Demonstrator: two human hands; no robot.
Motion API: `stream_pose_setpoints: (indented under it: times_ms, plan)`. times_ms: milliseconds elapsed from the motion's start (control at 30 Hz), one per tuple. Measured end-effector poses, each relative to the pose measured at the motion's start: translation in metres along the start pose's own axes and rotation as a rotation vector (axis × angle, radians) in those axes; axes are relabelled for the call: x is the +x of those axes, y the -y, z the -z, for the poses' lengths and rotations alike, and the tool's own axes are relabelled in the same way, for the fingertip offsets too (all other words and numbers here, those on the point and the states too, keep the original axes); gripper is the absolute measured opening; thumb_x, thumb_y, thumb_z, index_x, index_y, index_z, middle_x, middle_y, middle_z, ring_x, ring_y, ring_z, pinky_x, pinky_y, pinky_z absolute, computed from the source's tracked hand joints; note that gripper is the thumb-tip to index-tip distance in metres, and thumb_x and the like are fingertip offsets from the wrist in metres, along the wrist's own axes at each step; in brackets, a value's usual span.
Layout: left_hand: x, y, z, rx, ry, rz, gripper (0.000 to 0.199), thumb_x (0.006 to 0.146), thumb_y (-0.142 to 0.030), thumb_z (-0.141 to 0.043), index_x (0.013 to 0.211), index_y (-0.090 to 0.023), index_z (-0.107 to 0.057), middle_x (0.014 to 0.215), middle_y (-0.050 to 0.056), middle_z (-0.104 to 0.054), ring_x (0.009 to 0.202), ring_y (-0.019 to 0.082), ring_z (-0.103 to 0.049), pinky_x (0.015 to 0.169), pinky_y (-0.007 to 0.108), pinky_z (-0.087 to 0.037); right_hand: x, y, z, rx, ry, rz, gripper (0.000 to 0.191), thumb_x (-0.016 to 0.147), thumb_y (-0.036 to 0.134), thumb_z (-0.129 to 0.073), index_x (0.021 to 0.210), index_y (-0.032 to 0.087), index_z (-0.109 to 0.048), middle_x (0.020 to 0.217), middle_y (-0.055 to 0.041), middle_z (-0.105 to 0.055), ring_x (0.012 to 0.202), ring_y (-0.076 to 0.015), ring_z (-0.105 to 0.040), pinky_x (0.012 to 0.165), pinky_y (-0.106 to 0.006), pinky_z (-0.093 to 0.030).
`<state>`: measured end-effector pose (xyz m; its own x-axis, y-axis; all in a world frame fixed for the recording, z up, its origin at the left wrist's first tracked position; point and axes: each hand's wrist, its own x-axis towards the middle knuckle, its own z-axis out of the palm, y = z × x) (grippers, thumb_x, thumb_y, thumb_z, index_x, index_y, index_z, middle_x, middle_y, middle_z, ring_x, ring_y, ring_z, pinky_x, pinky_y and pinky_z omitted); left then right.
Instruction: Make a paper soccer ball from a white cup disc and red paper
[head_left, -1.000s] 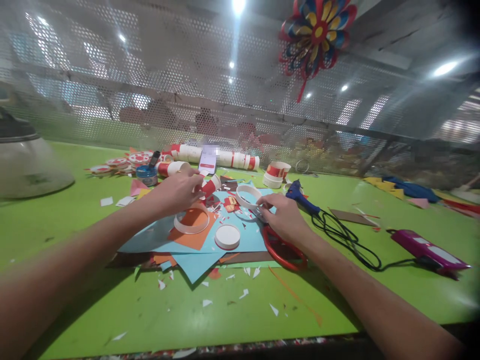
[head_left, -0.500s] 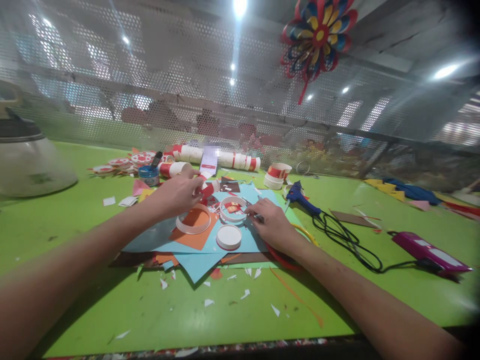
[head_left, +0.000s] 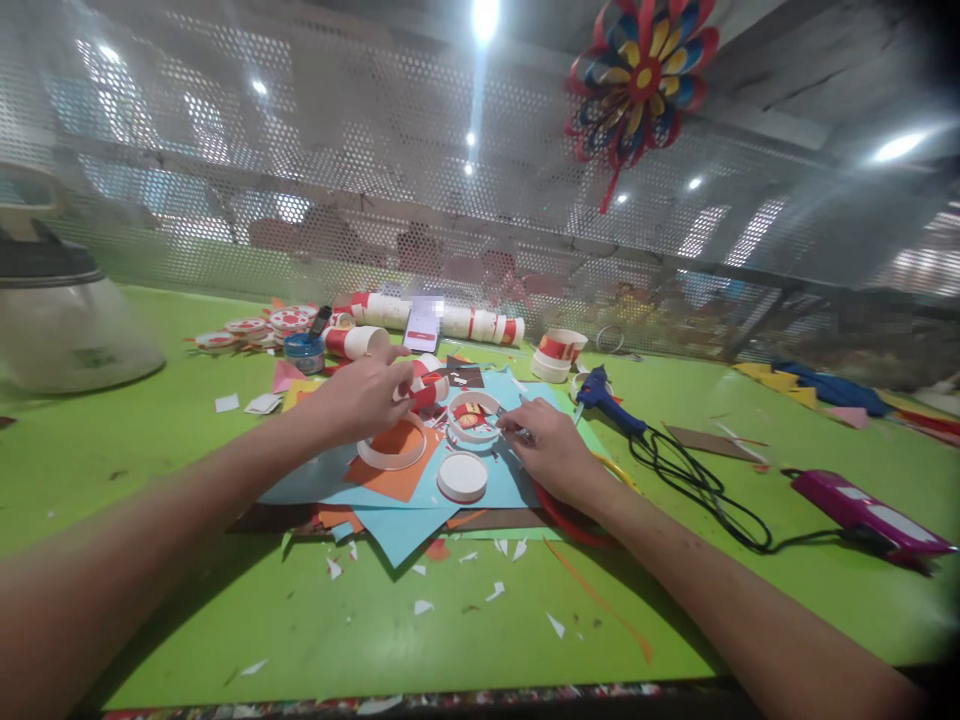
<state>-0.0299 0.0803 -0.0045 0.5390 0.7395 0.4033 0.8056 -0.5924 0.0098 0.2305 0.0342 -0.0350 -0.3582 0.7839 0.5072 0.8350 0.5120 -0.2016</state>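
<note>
My left hand is closed, its fingertips at a curled red and white paper piece; the fingers partly cover the contact. My right hand is closed in a pinch beside a white ring. Something thin and greyish shows at its fingertips, too small to name. Inside that ring lie red printed scraps. A larger white ring rests on orange paper, below my left hand. Between my hands, nearer me, is a white round lid-like disc on light blue paper sheets.
A blue glue gun with a black cord lies right, near a magenta power strip. Behind are a phone, a blue jar, paper cup pieces and a long cup tube. White scraps litter the green table.
My left fingers have lowered slightly, and the white strip upright by them no longer stands out. My right hand stays by the ring. The whole view has shifted slightly.
</note>
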Motion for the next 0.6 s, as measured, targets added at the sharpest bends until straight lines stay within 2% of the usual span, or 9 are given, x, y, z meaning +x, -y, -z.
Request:
stream_pose_setpoints:
  times_ms: [100,267,400,600]
  plan:
    - [-0.001,0.004,0.0,-0.047,-0.014,-0.003,0.01,0.082,-0.025,-0.05,0.085,-0.018,-0.057,0.122,0.014,-0.054,0.102,0.027,-0.058,0.081,0.039,-0.049,0.0,-0.002,0.0,0.004,-0.01,-0.005,0.017,0.08,0.003,-0.06,0.085,0.017,-0.069,0.081,-0.0068,-0.069,0.08,-0.0214,-0.057,0.072,-0.032,-0.044]
    - [0.001,0.014,0.003,-0.123,-0.06,0.017,0.011,0.076,-0.022,-0.051,0.084,-0.018,-0.059,0.121,0.013,-0.056,0.107,0.025,-0.057,0.085,0.035,-0.048,0.001,-0.004,0.001,0.03,-0.014,-0.008,0.018,0.078,0.002,-0.059,0.084,0.016,-0.069,0.081,-0.0072,-0.07,0.078,-0.0218,-0.057,0.072,-0.032,-0.043]
    - [0.003,0.02,0.005,-0.16,-0.111,0.074,0.012,0.071,-0.016,-0.048,0.076,-0.018,-0.059,0.117,0.011,-0.061,0.099,0.024,-0.061,0.081,0.034,-0.048,0.002,-0.004,0.002,0.052,-0.015,-0.031,0.018,0.078,0.003,-0.058,0.083,0.016,-0.07,0.079,-0.0073,-0.069,0.078,-0.0222,-0.056,0.072,-0.033,-0.043]
    - [0.003,0.021,0.003,-0.185,-0.15,0.11,0.014,0.072,-0.017,-0.048,0.076,-0.019,-0.061,0.105,0.008,-0.065,0.092,0.023,-0.063,0.076,0.033,-0.049,0.004,-0.006,0.003,0.132,-0.046,-0.126,0.017,0.075,0.004,-0.059,0.078,0.017,-0.07,0.075,-0.007,-0.067,0.077,-0.0228,-0.055,0.074,-0.036,-0.041]
